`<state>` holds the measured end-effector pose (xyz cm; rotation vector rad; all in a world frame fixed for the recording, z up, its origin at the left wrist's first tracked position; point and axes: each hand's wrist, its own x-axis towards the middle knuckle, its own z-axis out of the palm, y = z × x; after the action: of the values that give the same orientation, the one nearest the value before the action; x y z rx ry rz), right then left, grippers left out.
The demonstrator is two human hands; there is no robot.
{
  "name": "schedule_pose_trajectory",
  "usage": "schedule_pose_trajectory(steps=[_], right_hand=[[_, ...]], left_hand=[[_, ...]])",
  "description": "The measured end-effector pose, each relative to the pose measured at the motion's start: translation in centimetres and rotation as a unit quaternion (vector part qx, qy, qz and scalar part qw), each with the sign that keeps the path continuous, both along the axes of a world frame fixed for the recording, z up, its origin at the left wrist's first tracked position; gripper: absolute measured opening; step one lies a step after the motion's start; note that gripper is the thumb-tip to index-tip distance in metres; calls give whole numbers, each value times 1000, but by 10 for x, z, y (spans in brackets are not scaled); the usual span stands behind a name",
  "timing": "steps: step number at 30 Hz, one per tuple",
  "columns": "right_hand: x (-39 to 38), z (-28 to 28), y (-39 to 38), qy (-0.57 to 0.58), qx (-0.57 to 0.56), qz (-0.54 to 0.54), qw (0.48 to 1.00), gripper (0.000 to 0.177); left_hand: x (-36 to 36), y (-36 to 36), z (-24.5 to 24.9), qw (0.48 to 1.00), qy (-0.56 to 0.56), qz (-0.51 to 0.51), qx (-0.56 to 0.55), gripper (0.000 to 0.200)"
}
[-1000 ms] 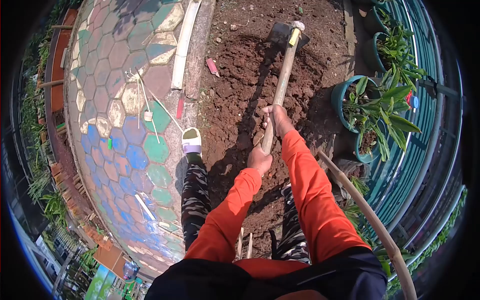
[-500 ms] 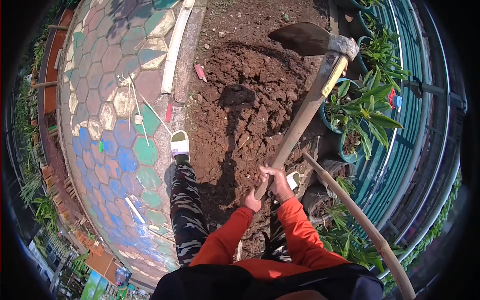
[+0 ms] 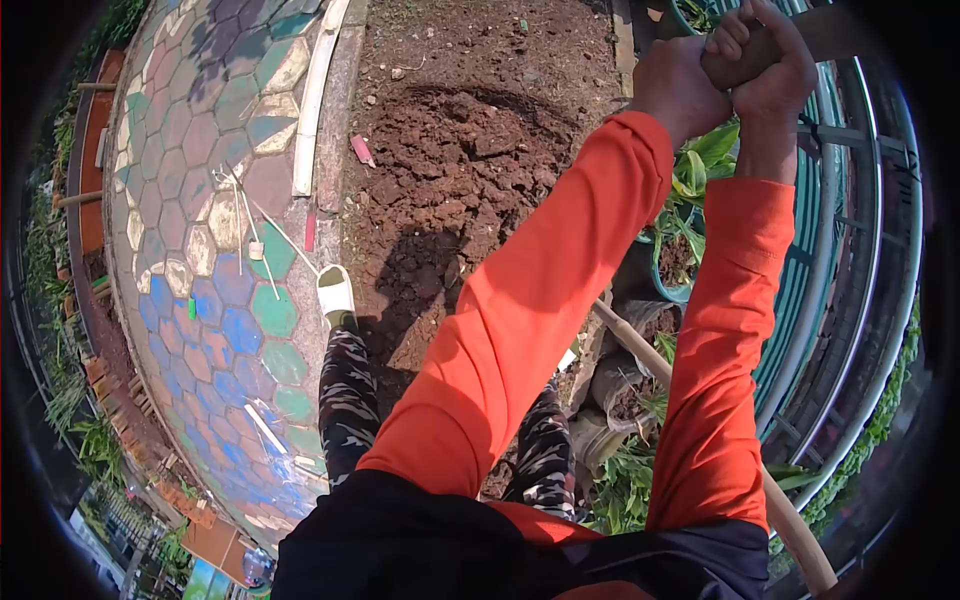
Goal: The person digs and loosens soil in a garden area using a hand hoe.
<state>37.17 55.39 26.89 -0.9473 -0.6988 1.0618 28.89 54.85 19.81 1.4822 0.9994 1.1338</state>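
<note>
Both my fists are raised at the upper right, wrapped close together around a hoe's thick wooden handle (image 3: pixel 830 34). My left hand (image 3: pixel 682 88) closes on the near end of it, and my right hand (image 3: pixel 778 75) grips just beside. The handle runs off toward the upper right edge; the hoe's blade is out of view. Below and to the left lies loosened brown soil (image 3: pixel 470 150), broken into clods, with a shadow over its lower part. My left white shoe (image 3: pixel 335 293) rests at the soil's edge; my right foot is mostly hidden behind my sleeve.
Painted hexagonal paving (image 3: pixel 215 290) with thin sticks (image 3: pixel 262 240) lies left, beyond a pale edging strip (image 3: pixel 318 110). Potted plants (image 3: pixel 690 240) and a green railing (image 3: pixel 815 260) line the right. A long wooden pole (image 3: pixel 798 530) slants there. A pink piece (image 3: pixel 362 151) lies by the soil.
My hands have swung the hoe up and to the right, from low over the soil to the upper right. Its blade has left the view. The ground has shifted slightly left.
</note>
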Motion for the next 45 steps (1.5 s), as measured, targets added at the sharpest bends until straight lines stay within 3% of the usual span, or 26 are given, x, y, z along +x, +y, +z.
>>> schedule_pose_trajectory(steps=[3,4,5,6,7,8,9,12,14,17,18,21,25,28,30,32,34,36,38,40,45], right_hand=[[-15,-116,-29,-3,-117,5,993,23],[-33,-167,-55,32,-178,-8,983,24],[-61,-213,-85,55,-278,-45,958,25],[-80,-269,-121,111,-367,7,923,25],[-99,-324,-158,252,-424,21,870,21],[-109,-368,-189,291,-516,73,802,21],[-114,-385,-205,308,-561,149,753,24],[-138,-363,-198,171,-589,104,783,27],[-135,-345,-183,227,-581,126,771,24],[-120,-329,-149,233,-557,105,791,23],[-116,-329,-141,185,-542,72,817,23],[-101,-329,-114,13,-471,-13,882,18],[-125,-332,-124,40,-532,11,845,17],[-160,-333,-175,86,-575,51,812,10],[-172,-346,-234,279,-555,129,773,10],[-195,-337,-264,245,-597,106,757,18],[-200,-337,-276,284,-581,114,754,22],[-200,-334,-304,316,-592,107,734,23],[-194,-326,-312,356,-552,126,743,23],[-187,-285,-292,279,-544,115,783,22],[-162,-230,-212,216,-497,93,836,17]], left_hand=[[-13,-32,-104,985,56,-47,-153,25],[-37,-60,-134,949,140,-73,-274,27],[-58,-98,-177,912,109,-25,-393,29],[-87,-143,-222,862,267,-61,-427,30],[-115,-187,-251,825,286,-70,-483,36],[-129,-236,-294,790,346,-46,-504,35],[-137,-257,-288,788,295,-19,-540,34],[-131,-243,-288,781,265,9,-565,33],[-138,-241,-255,786,244,40,-567,32],[-137,-194,-200,798,260,-25,-543,31],[-137,-175,-183,775,291,-92,-553,39],[-124,-174,-191,803,341,-35,-488,37],[-153,-199,-203,796,346,-63,-493,39],[-183,-257,-204,776,374,-35,-507,38],[-204,-303,-185,768,412,-49,-488,34],[-227,-339,-188,779,421,-49,-462,33],[-237,-358,-208,783,430,-55,-446,32],[-243,-386,-210,828,400,-25,-392,31],[-240,-395,-210,837,377,-23,-396,30],[-232,-401,-215,854,357,-19,-378,32],[-200,-304,-176,875,313,-42,-367,27]])
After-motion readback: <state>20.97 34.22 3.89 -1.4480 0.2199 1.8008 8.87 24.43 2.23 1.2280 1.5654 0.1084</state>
